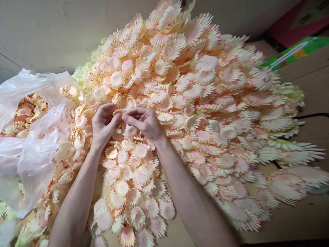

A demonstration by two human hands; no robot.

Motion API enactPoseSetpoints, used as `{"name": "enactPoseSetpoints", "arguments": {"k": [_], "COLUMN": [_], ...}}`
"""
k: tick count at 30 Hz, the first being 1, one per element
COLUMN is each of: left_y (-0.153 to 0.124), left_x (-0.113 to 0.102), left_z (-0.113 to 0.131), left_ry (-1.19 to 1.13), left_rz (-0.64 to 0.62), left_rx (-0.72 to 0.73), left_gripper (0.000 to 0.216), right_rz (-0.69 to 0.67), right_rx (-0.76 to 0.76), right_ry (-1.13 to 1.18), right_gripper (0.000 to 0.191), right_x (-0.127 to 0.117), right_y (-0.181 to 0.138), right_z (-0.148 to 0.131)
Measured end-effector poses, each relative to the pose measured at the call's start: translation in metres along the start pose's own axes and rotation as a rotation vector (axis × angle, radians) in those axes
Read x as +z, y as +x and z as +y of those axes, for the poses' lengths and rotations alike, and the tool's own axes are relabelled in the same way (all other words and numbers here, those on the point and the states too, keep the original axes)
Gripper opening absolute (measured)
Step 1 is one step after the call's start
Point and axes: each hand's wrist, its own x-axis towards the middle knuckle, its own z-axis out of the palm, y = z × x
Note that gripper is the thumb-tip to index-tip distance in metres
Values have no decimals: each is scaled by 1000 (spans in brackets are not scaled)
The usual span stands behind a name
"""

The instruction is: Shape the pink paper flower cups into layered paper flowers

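Observation:
My left hand [103,122] and my right hand [147,124] are close together over a big heap of artificial flower petal pieces [159,96]. Both have their fingers curled, thumb against fingertips, in a pinch. Whatever lies between the fingertips is too small or too hidden to make out. The pieces are round and cream to pale pink, with fringed edges, many tipped in red. More fringed pieces [140,175] lie between my forearms, and the heap rises against the wall behind my hands.
At left, a crumpled translucent plastic bag [38,151] holds more red-edged pieces [32,109]. Behind stands a grey wall [64,31]. Cardboard [308,75] and a green printed packet [295,51] are at the upper right. A dark cable [313,115] runs in from the right.

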Motion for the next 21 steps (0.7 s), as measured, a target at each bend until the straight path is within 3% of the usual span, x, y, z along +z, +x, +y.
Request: {"name": "enactPoseSetpoints", "arguments": {"k": [5, 11, 21], "left_y": [-1, 0, 0], "left_x": [-5, -3, -4], "left_z": [2, 4, 1], "left_ry": [-139, -41, -30], "left_rz": [-89, -96, -105], "left_rx": [-116, 25, 63], "left_gripper": [21, 19, 14], "right_rz": [84, 94, 29], "right_rx": [-1, -1, 2], "right_ry": [-9, -13, 41], "right_gripper": [22, 19, 8], "right_x": [1, 0, -1], "right_y": [2, 1, -1], "right_z": [4, 5, 1]}}
